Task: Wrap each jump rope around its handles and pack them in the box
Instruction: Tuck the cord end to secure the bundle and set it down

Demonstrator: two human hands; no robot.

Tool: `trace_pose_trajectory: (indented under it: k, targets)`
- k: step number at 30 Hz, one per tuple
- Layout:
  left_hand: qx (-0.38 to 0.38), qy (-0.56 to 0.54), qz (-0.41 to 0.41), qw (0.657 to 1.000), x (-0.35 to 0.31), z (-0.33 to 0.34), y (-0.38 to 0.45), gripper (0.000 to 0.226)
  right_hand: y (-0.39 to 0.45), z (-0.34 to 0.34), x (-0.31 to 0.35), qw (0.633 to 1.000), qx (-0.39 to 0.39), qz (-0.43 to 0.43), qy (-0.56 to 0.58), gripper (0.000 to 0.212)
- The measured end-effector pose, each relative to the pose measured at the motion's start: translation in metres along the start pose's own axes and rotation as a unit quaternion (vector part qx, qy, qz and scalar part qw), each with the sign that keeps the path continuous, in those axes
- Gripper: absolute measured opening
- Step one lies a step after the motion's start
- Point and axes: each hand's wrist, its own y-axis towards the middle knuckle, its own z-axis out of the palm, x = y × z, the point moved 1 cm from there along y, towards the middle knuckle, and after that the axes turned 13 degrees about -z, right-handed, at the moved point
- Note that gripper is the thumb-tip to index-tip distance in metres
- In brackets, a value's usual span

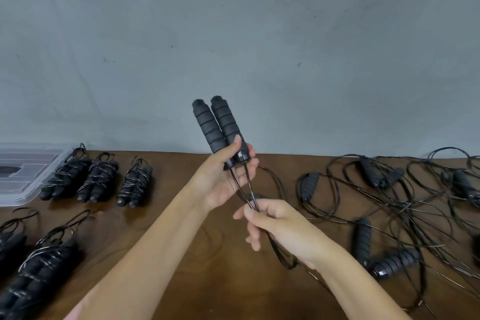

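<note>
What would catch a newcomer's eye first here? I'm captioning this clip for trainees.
Centre frame, the left hand holds a pair of black foam handles upright while the right hand pinches their cords below. Wrapped rope bundles lie on the left of the brown table; a tangle of loose ropes sprawls on the right.

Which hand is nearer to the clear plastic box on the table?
The left. The left hand, gripping the two handles, is on the side of the clear plastic box. The right hand, holding the rope, is farther right.
</note>
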Motion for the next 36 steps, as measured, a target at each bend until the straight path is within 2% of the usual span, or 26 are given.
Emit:
trace_pose_trajectory:
  k: [2, 6, 9, 16, 22, 25, 31, 34, 36]
  targets:
    - [0.010, -0.011, 0.005, 1.000, -0.013, -0.010, -0.005, 0.024, 0.004, -0.003, 0.005, 0.999, -0.006, -0.003, -0.035, 0.030]
    - [0.024, 0.029, -0.007, 0.999, -0.032, -0.039, -0.013, 0.023, 0.012, -0.013, 0.029, 0.987, -0.021, 0.023, -0.156, 0.034]
    - [0.048, 0.061, -0.026, 0.997, -0.039, -0.064, -0.017, 0.023, 0.021, -0.020, 0.050, 0.953, -0.028, 0.032, -0.300, 0.029]
    - [0.056, 0.110, -0.043, 0.991, -0.029, -0.097, -0.025, 0.022, 0.040, -0.036, 0.085, 0.889, 0.035, 0.028, -0.456, 0.010]
    - [0.069, 0.129, -0.067, 0.987, -0.015, -0.112, -0.037, 0.019, 0.071, -0.022, 0.107, 0.846, 0.020, -0.039, -0.531, 0.024]
    - [0.084, 0.099, -0.065, 0.989, -0.020, -0.121, -0.044, 0.020, 0.081, -0.016, 0.112, 0.853, 0.030, -0.052, -0.518, 0.021]
    - [0.077, 0.049, -0.044, 0.995, -0.048, -0.152, -0.060, 0.026, 0.078, -0.007, 0.104, 0.909, 0.013, -0.015, -0.415, 0.014]
    - [0.077, 0.092, -0.039, 0.992, -0.053, -0.152, -0.063, 0.023, 0.083, 0.001, 0.108, 0.910, 0.000, -0.034, -0.414, 0.010]
    - [0.075, 0.121, -0.047, 0.989, -0.048, -0.148, -0.063, 0.024, 0.091, 0.008, 0.116, 0.891, -0.012, -0.057, -0.450, 0.009]
